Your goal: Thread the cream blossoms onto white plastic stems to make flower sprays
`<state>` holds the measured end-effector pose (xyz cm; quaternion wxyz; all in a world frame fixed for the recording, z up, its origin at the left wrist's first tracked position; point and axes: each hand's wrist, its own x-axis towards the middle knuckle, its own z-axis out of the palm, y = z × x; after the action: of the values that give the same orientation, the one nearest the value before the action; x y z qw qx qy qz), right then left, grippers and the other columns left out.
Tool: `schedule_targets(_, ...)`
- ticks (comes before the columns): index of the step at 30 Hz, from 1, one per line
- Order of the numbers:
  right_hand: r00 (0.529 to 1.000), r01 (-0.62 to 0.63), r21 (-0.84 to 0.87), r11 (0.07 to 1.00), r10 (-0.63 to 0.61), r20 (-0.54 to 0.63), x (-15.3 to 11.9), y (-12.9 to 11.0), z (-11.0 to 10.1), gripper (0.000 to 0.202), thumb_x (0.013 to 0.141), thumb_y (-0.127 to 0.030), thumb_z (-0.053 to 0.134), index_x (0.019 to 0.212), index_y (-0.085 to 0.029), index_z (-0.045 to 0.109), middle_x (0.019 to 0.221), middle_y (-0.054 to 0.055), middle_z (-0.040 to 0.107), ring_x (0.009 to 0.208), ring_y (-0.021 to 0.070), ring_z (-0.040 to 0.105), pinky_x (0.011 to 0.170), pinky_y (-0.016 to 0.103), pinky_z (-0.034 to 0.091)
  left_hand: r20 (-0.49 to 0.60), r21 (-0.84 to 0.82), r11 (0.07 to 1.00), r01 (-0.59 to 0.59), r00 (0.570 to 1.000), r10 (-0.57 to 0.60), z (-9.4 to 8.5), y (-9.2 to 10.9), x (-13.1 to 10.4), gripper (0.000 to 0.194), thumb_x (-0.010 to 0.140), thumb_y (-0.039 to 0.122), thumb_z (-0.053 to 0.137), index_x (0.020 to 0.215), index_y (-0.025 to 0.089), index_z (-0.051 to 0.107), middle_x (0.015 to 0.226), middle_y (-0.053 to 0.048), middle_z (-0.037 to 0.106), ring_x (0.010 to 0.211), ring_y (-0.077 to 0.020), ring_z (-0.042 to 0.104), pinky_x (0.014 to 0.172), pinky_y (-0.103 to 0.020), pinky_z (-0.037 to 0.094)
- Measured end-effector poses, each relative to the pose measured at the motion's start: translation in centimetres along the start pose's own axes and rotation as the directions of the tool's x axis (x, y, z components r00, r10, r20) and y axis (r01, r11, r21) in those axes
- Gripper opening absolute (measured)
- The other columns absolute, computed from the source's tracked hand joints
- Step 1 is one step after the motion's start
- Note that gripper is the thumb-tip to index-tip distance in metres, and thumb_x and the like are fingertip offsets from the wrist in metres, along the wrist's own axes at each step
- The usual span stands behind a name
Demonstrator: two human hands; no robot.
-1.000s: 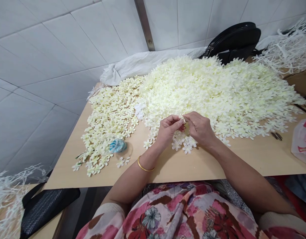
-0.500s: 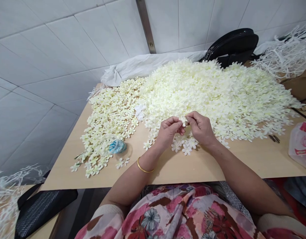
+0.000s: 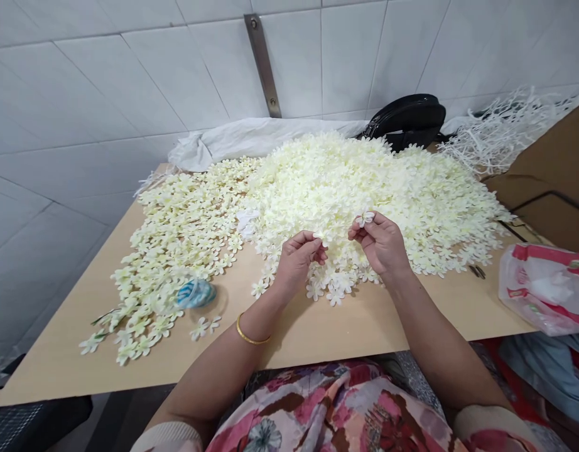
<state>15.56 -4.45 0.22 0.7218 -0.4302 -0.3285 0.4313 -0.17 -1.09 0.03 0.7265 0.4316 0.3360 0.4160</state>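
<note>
My right hand pinches a small white artificial flower between thumb and fingers, raised in front of the pile. My left hand, with a gold bangle on its wrist, is closed in a pinch; pale petals of an artificial flower show at its fingertips and blend with the flowers behind. The two hands are apart. Behind and below them a large heap of cream-white artificial flowers covers the table. Some loose flowers lie between my wrists.
More yellowish flowers spread over the left side. A blue-and-white marbled small container stands near them. On the right are a pink-and-clear plastic packet, small dark sticks and a brown box. A black bag rests against the tiled wall.
My hands, together at one flower before, have drawn apart. The right hand has turned and lifts a flower; the left has lowered slightly. The view has shifted, showing more of the right side.
</note>
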Motion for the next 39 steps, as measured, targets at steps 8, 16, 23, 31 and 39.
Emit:
schedule_targets(8,0.945,0.249,-0.400,0.882,-0.312,-0.100,0.0,-0.1,-0.9,0.013,0.083,-0.031,0.052,0.077,-0.020,0.054,0.066,-0.002,0.055,0.061,0.0114,0.056,0.063,0.030,0.050,-0.013,0.030,0.999,-0.016,1.000,0.016,0.0,0.0,0.0,0.019,0.065,0.025,0.068,0.065,0.016,0.052,0.059,0.002,0.060,0.048,-0.0083,0.055,0.048,-0.021,0.042)
schedule_targets(16,0.679,0.549,-0.813,0.195,-0.671,0.298,-0.4,0.1,-0.8,0.013,0.087,-0.021,0.046,0.090,-0.021,0.059,0.086,0.008,0.058,0.083,0.0199,0.055,0.070,0.035,0.048,-0.008,0.055,0.997,-0.052,0.999,0.053,0.2,-0.4,0.1,0.016,0.067,0.025,0.066,0.065,0.015,0.054,0.058,0.001,0.059,0.048,-0.0080,0.055,0.048,-0.021,0.043)
schedule_targets(23,0.670,0.697,-0.690,0.197,-0.523,0.527,-1.9,1.1,0.8,0.019,0.085,-0.017,0.051,0.101,-0.020,0.061,0.086,0.008,0.062,0.079,0.0177,0.059,0.068,0.032,0.050,0.056,0.044,0.997,-0.062,0.997,0.060,0.1,-0.4,0.1,0.017,0.069,0.027,0.067,0.066,0.013,0.059,0.059,0.000,0.059,0.050,-0.0075,0.055,0.051,-0.021,0.045)
schedule_targets(31,0.664,0.718,-0.667,0.200,-0.487,0.568,-2.0,1.5,0.8,0.018,0.086,-0.012,0.046,0.090,-0.019,0.062,0.079,0.005,0.063,0.074,0.0156,0.059,0.067,0.028,0.048,0.140,-0.038,0.999,-0.039,0.989,0.044,-0.1,-0.5,0.3,0.030,0.068,0.040,0.072,0.067,0.012,0.060,0.061,-0.002,0.061,0.050,-0.0086,0.056,0.049,-0.021,0.045)
schedule_targets(39,0.703,0.676,-0.717,0.172,-0.442,0.557,-1.9,1.4,0.9,0.018,0.087,-0.013,0.042,0.076,-0.019,0.054,0.068,0.002,0.055,0.064,0.0125,0.051,0.059,0.024,0.040,0.160,-0.027,1.000,0.007,0.987,-0.002,0.0,-0.4,0.0,0.030,0.069,0.039,0.071,0.071,0.012,0.059,0.058,-0.001,0.060,0.052,-0.0090,0.058,0.052,-0.021,0.046)
